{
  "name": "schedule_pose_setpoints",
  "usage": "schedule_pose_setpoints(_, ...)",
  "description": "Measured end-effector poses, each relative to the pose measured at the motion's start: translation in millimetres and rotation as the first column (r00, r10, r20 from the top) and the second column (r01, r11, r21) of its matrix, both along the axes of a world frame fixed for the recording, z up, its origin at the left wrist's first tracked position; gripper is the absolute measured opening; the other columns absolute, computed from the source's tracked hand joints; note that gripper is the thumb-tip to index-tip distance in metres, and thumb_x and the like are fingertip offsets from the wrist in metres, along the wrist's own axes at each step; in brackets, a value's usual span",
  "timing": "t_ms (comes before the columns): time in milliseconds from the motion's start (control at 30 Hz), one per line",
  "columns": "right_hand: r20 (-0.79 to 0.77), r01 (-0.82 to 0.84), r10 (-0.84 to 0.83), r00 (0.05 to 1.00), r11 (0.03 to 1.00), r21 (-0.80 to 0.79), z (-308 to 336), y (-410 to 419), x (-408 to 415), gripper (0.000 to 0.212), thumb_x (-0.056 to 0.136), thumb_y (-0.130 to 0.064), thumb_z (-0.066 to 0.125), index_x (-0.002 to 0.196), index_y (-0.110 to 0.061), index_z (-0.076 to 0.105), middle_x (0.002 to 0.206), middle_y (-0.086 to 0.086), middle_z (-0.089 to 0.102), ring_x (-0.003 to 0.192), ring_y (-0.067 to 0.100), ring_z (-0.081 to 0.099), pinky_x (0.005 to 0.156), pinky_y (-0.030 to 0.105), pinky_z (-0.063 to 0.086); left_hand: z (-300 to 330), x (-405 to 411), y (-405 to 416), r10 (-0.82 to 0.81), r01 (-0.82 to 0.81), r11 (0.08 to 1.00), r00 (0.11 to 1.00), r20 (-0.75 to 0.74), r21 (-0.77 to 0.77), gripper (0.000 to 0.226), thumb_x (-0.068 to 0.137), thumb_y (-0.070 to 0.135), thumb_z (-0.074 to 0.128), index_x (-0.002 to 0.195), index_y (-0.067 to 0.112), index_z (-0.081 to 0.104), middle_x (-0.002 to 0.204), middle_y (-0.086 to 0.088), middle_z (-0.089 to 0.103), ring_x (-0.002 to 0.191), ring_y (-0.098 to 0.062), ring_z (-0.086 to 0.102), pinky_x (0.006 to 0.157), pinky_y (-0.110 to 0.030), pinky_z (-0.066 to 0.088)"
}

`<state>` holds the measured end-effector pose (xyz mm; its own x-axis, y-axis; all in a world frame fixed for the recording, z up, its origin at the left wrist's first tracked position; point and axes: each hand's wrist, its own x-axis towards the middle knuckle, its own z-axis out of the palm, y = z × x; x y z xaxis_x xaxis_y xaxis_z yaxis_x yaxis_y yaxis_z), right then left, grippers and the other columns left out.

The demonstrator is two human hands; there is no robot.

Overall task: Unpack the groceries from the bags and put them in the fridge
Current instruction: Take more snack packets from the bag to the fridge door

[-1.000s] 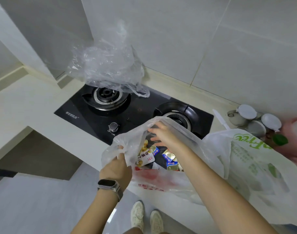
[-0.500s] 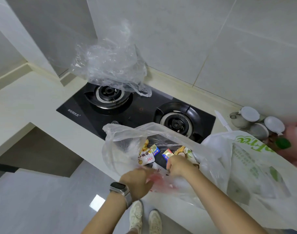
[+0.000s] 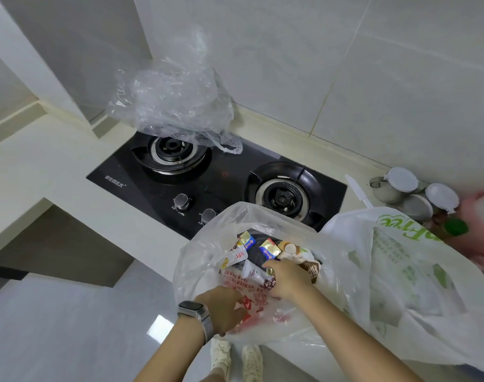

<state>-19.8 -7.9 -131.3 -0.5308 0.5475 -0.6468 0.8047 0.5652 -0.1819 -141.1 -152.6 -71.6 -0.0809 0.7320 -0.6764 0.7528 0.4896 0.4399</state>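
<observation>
A translucent white grocery bag [image 3: 207, 260] with red print stands open at the counter's front edge, in front of the stove. Inside lie several small snack packets [image 3: 269, 249] in gold, blue, white and brown wrappers. My left hand [image 3: 224, 307], a watch on its wrist, grips the bag's near side where the red print is. My right hand [image 3: 286, 277] reaches into the bag's mouth, its fingers curled among the packets; what it holds is hidden. A second white bag [image 3: 400, 260] with green lettering sits just to the right.
A black two-burner gas stove [image 3: 227, 172] fills the counter behind the bags. A crumpled clear plastic bag [image 3: 174, 103] rests over the left burner. Lidded grey jars [image 3: 414, 194] and a white knife [image 3: 358, 190] stand at the right by the tiled wall. Floor lies below left.
The bag has been pulled open wider. My right hand moved from the bag's near rim deeper in among the packets. My left hand stays on the near side.
</observation>
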Motion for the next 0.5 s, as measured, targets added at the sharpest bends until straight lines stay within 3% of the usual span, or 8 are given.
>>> schedule_pose_setpoints(67,-0.007,-0.026,0.027,1.000,0.997,0.079,-7.3,-9.6,1.1,0.056,0.083,-0.022,0.068,0.134,-0.036,0.048,0.127,0.003,0.048,0.114,0.024,0.053,0.074,0.033,0.048,1.2,0.0,0.8,0.037,-0.032,0.995,0.997,-0.063,0.090,0.038,0.097,0.038,0.041,0.132,0.027,0.052,0.121,-0.001,0.065,0.106,-0.019,0.063,0.085,-0.026,0.047)
schedule_pose_setpoints(200,-0.063,-0.063,0.078,0.995,0.974,0.216,-14.0,-23.9,-0.2,0.042,0.085,-0.014,0.065,0.125,-0.023,0.057,0.128,0.005,0.043,0.114,0.027,0.048,0.077,0.037,0.050,4.5,-0.7,2.2,0.141,-0.130,0.970,0.989,-0.040,0.204,0.033,0.097,0.035,0.040,0.126,0.029,0.054,0.107,0.004,0.069,0.097,-0.016,0.064,0.081,-0.027,0.051)
schedule_pose_setpoints(267,-0.078,-0.077,0.098,0.992,0.968,0.238,-13.0,-26.2,-0.7,0.035,0.084,-0.009,0.063,0.118,-0.017,0.062,0.130,0.007,0.041,0.118,0.027,0.043,0.083,0.036,0.049,4.8,-1.7,0.8,0.174,-0.164,0.960,0.984,-0.025,0.229,0.033,0.097,0.034,0.040,0.126,0.026,0.055,0.110,0.003,0.068,0.098,-0.016,0.064,0.084,-0.028,0.051)
schedule_pose_setpoints(367,-0.119,-0.068,0.095,0.988,0.974,0.215,-6.2,-28.5,1.8,0.031,0.083,-0.013,0.066,0.114,-0.017,0.063,0.127,0.003,0.043,0.119,0.024,0.040,0.087,0.033,0.047,4.4,-3.0,-4.3,0.209,-0.204,0.948,0.978,0.007,0.245,0.034,0.096,0.033,0.044,0.127,0.023,0.054,0.116,0.004,0.066,0.101,-0.015,0.063,0.087,-0.024,0.049)
schedule_pose_setpoints(500,-0.370,0.124,-0.087,0.925,0.989,0.078,11.2,-34.9,9.2,0.026,0.076,-0.027,0.073,0.096,-0.028,0.055,0.099,-0.009,0.060,0.092,0.014,0.055,0.067,0.028,0.045,3.4,-5.3,-9.6,0.239,-0.247,0.943,0.969,0.063,0.224,0.037,0.094,0.032,0.052,0.127,0.018,0.054,0.119,0.004,0.064,0.097,-0.015,0.064,0.082,-0.022,0.049)
